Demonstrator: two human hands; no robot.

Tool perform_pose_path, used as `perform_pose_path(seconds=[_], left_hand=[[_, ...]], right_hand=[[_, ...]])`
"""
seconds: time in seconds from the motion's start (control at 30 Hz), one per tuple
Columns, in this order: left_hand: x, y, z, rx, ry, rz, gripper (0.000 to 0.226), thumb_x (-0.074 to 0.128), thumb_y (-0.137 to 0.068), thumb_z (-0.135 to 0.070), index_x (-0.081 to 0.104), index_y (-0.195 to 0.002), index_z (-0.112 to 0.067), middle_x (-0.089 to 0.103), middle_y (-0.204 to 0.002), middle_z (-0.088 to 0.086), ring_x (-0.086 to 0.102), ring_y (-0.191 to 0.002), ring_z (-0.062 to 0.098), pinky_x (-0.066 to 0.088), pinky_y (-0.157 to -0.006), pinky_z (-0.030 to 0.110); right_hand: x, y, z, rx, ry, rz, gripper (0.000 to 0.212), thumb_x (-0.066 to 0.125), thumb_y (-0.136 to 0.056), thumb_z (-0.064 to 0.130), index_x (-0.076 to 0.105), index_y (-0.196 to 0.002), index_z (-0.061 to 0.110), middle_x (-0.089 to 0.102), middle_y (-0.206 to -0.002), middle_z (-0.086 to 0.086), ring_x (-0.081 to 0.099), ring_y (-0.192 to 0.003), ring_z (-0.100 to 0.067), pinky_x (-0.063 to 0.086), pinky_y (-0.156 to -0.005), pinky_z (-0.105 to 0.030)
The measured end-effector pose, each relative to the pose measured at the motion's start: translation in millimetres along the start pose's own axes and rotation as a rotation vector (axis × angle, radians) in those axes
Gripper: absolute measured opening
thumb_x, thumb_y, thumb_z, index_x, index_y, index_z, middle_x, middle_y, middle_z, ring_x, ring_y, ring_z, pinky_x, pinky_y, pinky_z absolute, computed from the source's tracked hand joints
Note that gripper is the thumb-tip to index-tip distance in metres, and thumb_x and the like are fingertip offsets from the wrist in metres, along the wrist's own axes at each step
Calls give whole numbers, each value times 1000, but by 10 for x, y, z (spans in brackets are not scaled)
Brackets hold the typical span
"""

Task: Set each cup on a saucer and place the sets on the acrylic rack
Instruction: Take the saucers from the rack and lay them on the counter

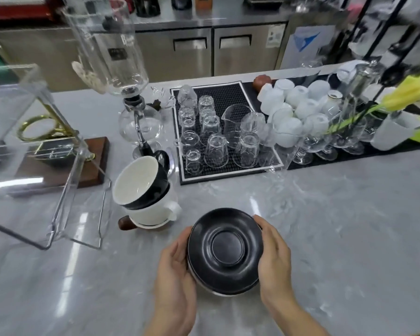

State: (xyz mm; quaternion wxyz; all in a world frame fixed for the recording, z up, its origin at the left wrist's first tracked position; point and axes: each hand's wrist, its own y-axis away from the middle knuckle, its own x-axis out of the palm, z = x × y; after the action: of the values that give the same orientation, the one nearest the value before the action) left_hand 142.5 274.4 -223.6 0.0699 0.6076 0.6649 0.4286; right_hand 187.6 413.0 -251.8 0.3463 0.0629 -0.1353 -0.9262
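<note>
A black saucer tops a short stack of saucers near the counter's front; a white rim shows under it. My left hand cups the stack's left side and my right hand holds its right side. To the left, a black cup with a white inside leans tilted on top of a white cup, which stands on a small white dish. The clear acrylic rack stands at the far left of the counter.
A glass siphon brewer rises behind the cups. A black rubber mat carries several upturned glasses, with white cups and stemmed glasses on a second mat to the right. A wooden base with a gold stand sits behind the rack.
</note>
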Motion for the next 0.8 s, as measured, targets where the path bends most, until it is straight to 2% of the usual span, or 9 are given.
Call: perform_pose_path(seconds=[0.13,0.27,0.4,0.63,0.8], left_hand=[[159,-36,22,48,29,-31,41,36,-103,-23,67,-122,-7,78,-115,5,69,-110,18,49,-88,35],[288,-94,23,68,54,-24,39,33,-104,-20,69,-113,-9,81,-103,1,76,-86,7,48,-81,32],[456,-171,6,80,77,8,38,34,-104,-18,71,-105,-9,82,-92,-1,77,-79,6,47,-80,32],[644,-346,12,115,76,-17,34,37,-104,-15,71,-106,-12,82,-93,-2,77,-84,6,48,-83,32],[695,-477,58,176,71,-61,30,43,-102,-14,72,-109,-12,80,-106,2,74,-102,12,50,-89,34]], right_hand=[[14,-264,16,-8,10,48,30,43,-104,24,70,-117,26,71,-118,11,61,-117,-9,44,-109,-43],[55,-465,48,-23,4,76,29,45,-103,22,70,-119,22,71,-118,12,61,-118,-7,43,-110,-41],[82,-688,86,-37,27,112,30,44,-103,23,69,-121,23,70,-120,12,60,-118,-6,43,-110,-40],[152,-984,164,-44,7,139,29,45,-103,22,70,-119,21,71,-117,11,62,-115,-6,45,-108,-38],[220,-1146,146,-65,-8,165,29,46,-103,18,71,-118,18,73,-115,9,63,-115,-8,46,-108,-40]])
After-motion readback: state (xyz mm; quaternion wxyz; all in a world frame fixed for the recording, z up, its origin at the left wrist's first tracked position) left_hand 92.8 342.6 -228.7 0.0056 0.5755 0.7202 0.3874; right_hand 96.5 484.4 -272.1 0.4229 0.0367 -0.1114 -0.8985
